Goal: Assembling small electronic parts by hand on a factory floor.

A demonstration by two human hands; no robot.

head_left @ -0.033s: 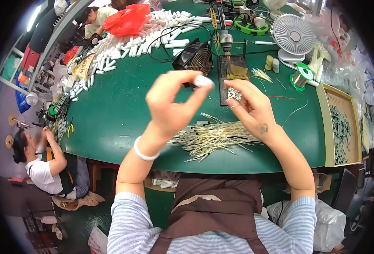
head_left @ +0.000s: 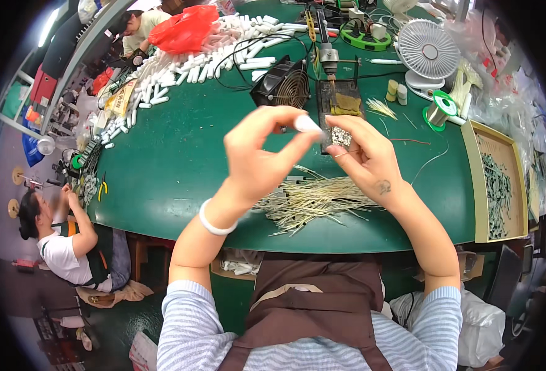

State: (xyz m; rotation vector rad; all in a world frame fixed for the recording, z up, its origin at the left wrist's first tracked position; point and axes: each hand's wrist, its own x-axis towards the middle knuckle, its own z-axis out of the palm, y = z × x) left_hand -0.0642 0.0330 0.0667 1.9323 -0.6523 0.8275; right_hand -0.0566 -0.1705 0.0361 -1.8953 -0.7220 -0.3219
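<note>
Raised over the bench, my left hand (head_left: pixel 251 151) pinches a short white tube (head_left: pixel 307 123) between thumb and fingers. Facing it, my right hand (head_left: pixel 365 151) is closed with thumb and fingertips together; a thin pale line shows at the tips, too fine to name. The two hands are close but apart. Below them lies a loose heap of thin cream-coloured wires (head_left: pixel 316 201). Just beyond my right fingertips sits a small pile of silvery bits (head_left: pixel 341 136) by the soldering iron (head_left: pixel 329 59) on its stand, with a yellow sponge (head_left: pixel 347 104).
A black fan (head_left: pixel 283 83) stands behind my left hand. Many white tubes (head_left: pixel 205 65) and a red bag (head_left: pixel 186 29) cover the far left. At right are a white fan (head_left: pixel 429 49), a solder spool (head_left: pixel 440 111) and a cardboard tray (head_left: pixel 480 185) of dark green parts. Co-workers sit at left.
My left hand has moved slightly to the right with the white tube, closer to my right hand. The right hand stays nearly where it was.
</note>
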